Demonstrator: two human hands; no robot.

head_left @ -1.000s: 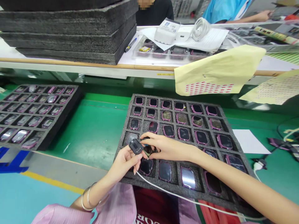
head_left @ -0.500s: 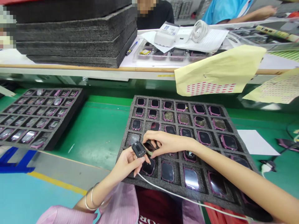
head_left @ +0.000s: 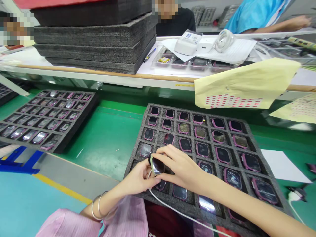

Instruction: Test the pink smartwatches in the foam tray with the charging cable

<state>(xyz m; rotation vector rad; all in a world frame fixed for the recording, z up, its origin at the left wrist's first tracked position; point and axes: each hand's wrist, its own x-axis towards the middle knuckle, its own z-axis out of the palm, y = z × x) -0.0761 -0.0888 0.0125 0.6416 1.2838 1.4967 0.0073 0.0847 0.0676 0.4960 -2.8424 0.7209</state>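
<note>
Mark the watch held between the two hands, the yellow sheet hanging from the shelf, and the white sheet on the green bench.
Watch (head_left: 158, 166): head view, on its dark face.
Yellow sheet (head_left: 247, 84): head view, near its middle.
White sheet (head_left: 283, 165): head view, mid-surface.

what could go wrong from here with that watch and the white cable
The watch is held between the left hand and right hand above the foam tray; if it slips, it might knock the tray watches.
The white cable runs from the left hand across the tray's near side, so a snag could tug at that grip.
That side seems to jut past the green bench, so leaning on it might tip the tray.
</note>
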